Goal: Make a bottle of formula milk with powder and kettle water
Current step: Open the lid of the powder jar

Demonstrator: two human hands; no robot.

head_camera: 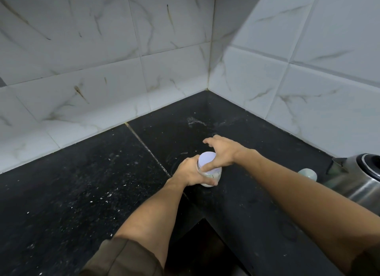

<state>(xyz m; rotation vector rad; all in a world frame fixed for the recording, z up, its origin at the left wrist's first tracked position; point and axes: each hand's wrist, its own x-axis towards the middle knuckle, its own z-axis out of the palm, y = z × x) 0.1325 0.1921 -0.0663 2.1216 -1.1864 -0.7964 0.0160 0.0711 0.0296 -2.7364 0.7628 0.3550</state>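
Walls point(107, 56): white marble-look tiles with grey-brown veining, two faces meeting in a corner beyond the hands. Brown streaks show on the tiles to the left.

Desk point(67, 183): black speckled stone, L-shaped, wrapping round the corner. A pale joint line runs diagonally across it and passes under the left hand. White flecks lie scattered on the surface left of the left forearm. A faint whitish smear sits beyond the right hand, toward the corner.

Kettle point(358, 179): brushed steel with a dark lid, standing on the desk to the right of the right forearm, cut off by the frame edge.

Cup point(307, 173): small, pale green-white, partly hidden behind the right forearm, just beside the kettle. Its exact nature cannot be told.

Jar point(209, 169): small, clear-walled, with a flat, round, pale lilac-white lid. Pale contents show through the lower wall. It stands upright on the desk between the two hands, near the joint line.

Left hand point(190, 173): closed round the jar's body from the left, thumb lying across the front of the wall.

Right hand point(221, 152): placed over the jar from the right, fingers spread; the thumb rests at the near edge of the lid, while the other fingers reach past it above the desk. Whether they touch the lid cannot be told.

Olive-brown sleeve point(123, 259) at the left elbow.
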